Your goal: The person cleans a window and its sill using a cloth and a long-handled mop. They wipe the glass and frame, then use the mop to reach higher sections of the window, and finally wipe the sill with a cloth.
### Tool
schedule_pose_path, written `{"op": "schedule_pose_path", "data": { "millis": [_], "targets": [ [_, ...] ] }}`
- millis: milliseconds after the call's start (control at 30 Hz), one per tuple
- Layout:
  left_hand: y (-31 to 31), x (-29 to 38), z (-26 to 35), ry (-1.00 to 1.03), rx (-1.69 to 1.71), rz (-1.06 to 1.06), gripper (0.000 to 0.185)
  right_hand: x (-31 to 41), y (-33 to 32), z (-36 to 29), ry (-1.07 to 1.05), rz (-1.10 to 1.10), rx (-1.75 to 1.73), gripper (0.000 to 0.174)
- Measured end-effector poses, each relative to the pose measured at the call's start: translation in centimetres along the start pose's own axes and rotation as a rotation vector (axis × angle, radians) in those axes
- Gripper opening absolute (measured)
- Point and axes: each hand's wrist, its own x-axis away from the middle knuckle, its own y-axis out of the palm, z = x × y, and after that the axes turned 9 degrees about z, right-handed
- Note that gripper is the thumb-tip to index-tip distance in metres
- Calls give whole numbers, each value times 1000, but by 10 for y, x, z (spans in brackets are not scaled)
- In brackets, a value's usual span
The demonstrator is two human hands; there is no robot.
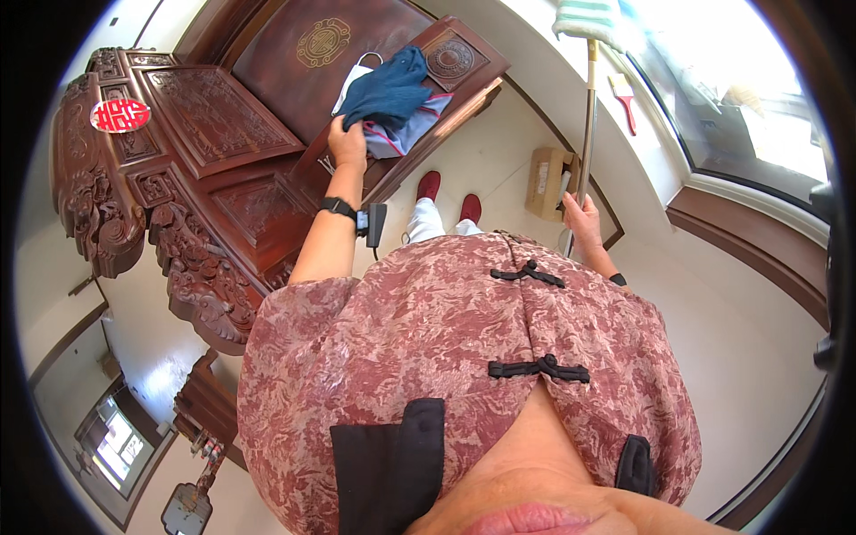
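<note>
My left hand (348,143) has its fingers on the near edge of a dark blue cloth (388,90), gripping it. The cloth lies crumpled on the flat carved end of a dark red wooden bench (251,134). Beneath it spreads a grey-blue cloth with red trim (396,137). A white face mask (352,83) sticks out beside it, its ear loop showing. My right hand (583,219) is closed around the metal pole (590,134) of a mop. At the pole's far end, a green-and-white striped mop head (585,20) is up by the window.
An open cardboard box (547,182) stands on the tiled floor by the wall. On the windowsill lies a paintbrush with a red handle (626,107). Several cotton swabs (327,164) rest near my left wrist. A red-and-white round paper sticker (121,116) is on the bench's carved back.
</note>
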Motion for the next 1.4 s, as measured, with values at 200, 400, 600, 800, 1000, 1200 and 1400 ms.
{"op": "schedule_pose_path", "data": {
  "millis": [200, 400, 600, 800, 1000, 1200, 1400],
  "targets": [
    [-31, 28, 45, -456, 701, -18, 29, -13, 5, -11, -62, -73, 10, 17],
    [-77, 54, 81, -743, 968, -136, 33, -27, 23, -21, -46, -69, -3, 21],
    [-130, 74, 100, -827, 1045, -230, 45, -35, 59, -23, -70, -179, -1, 19],
    [-157, 100, 96, -809, 912, -161, 42, -37, 76, -10, -63, -271, 15, 19],
    [-137, 122, 89, -720, 759, -340, 43, -42, 71, -10, -39, -187, 37, 18],
    [-129, 125, 85, -700, 748, -495, 43, -50, 73, -25, -176, -121, 19, 20],
    [-110, 107, 90, -751, 747, -461, 38, -50, 78, -44, -337, -147, 156, 26]
  ]
}}
